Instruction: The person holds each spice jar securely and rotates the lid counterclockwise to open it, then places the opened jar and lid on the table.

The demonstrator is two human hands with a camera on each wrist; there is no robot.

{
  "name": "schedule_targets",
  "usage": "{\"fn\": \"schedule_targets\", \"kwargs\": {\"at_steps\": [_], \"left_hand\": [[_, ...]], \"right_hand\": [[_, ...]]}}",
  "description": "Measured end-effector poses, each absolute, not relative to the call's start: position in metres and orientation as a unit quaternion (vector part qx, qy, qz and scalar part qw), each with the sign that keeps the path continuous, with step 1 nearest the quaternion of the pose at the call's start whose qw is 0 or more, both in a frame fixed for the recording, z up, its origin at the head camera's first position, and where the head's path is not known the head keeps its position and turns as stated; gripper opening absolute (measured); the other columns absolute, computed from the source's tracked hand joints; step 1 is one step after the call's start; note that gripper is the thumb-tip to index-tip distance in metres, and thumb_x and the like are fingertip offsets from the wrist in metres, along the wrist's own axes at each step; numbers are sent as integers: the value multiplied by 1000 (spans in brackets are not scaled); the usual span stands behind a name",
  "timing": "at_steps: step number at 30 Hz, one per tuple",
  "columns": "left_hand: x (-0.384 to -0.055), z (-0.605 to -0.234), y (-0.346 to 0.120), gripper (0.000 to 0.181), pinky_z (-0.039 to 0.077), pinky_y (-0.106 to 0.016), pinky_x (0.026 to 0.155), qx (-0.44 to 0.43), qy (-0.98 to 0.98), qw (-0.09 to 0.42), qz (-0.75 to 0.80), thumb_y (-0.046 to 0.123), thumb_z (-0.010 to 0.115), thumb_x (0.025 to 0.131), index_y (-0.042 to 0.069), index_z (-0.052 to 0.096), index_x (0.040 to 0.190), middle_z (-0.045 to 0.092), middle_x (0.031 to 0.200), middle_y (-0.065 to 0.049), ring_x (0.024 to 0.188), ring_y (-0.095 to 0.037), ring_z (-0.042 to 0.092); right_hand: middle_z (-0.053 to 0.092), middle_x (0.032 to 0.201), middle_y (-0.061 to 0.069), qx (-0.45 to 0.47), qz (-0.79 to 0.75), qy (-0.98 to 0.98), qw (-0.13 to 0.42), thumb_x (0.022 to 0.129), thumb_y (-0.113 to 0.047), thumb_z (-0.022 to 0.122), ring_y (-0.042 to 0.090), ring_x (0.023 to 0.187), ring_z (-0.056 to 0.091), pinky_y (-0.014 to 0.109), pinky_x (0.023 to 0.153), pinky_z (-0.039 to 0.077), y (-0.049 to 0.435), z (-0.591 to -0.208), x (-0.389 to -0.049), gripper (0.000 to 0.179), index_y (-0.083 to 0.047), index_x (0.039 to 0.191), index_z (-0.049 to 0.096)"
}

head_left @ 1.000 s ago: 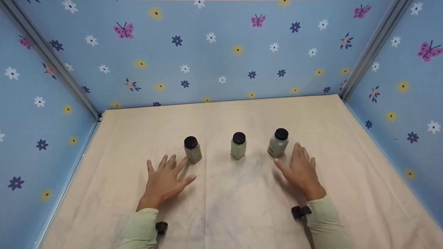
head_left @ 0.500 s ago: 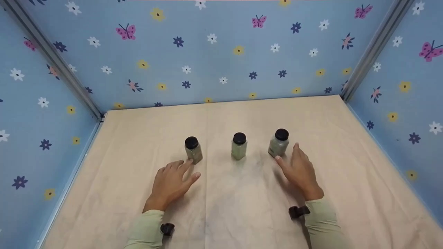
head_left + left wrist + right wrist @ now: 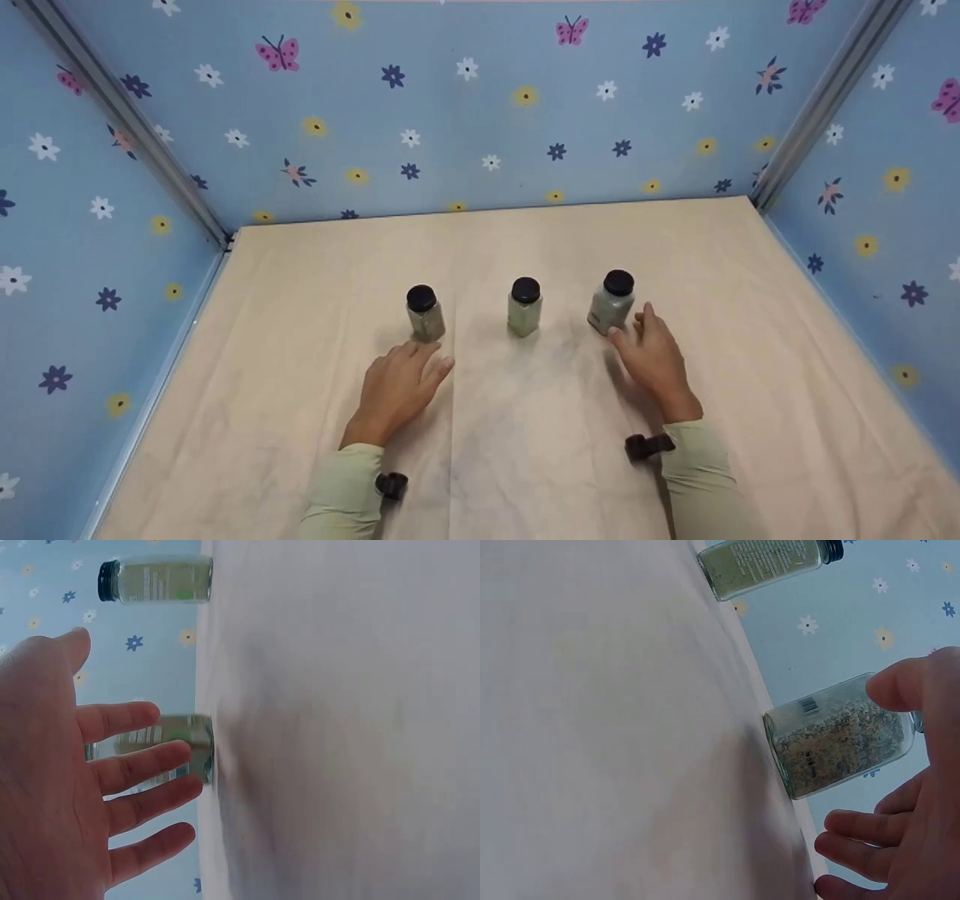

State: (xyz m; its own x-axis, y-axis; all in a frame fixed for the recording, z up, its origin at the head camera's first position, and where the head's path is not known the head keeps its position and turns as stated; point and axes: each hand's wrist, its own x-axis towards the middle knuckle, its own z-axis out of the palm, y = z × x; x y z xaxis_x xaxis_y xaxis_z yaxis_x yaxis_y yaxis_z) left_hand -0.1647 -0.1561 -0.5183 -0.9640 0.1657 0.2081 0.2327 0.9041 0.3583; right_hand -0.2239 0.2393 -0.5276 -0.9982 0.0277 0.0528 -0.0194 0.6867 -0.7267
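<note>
Three glass spice jars with black lids stand upright in a row across the cloth. My left hand (image 3: 397,386) hovers just in front of the left jar (image 3: 427,319), fingers spread; in the left wrist view they overlap that jar, palm bare. The middle jar (image 3: 524,311), filled with something pale green, has no hand at it. Beside the right jar (image 3: 611,306), my right hand (image 3: 658,364) is held with thumb and fingers apart. The right wrist view shows its thumb over the upper part of this jar (image 3: 840,739), which contains coarse speckled seasoning; the other fingers lie off to its side.
A beige cloth (image 3: 525,435) with creases covers the table. Blue panels (image 3: 480,97) printed with flowers and butterflies stand at the back and both sides, joined by grey metal posts (image 3: 832,105). Black straps with small cameras (image 3: 391,486) sit on both wrists.
My left hand has shifted right and its fingers have drawn closer together in front of the left jar. The right hand has edged nearer the right jar. The jars stay put.
</note>
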Motion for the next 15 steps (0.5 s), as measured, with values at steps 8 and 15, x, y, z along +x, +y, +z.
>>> {"fn": "schedule_targets", "kwargs": {"at_steps": [8, 15], "left_hand": [[-167, -515, -137, 54, 48, -53, 90, -101, -968, 68, -220, 56, 42, 103, 16, 68, 129, 65, 126, -5, 114, -29, 62], [-166, -515, -123, 55, 50, -49, 92, -107, -958, 64, -260, 57, 41, 103, 17, 69, 127, 67, 123, -2, 115, -24, 62]], "right_hand": [[44, 146, 27, -5, 414, -910, 30, 101, -39, 55, 41, 136, 42, 54, 113, 31, 236, -526, -232, 81, 8, 156, 18], [46, 143, 30, -9, 406, -913, 31, 100, -32, 55, 42, 134, 45, 54, 111, 34, 229, -525, -239, 70, 8, 152, 31]]}}
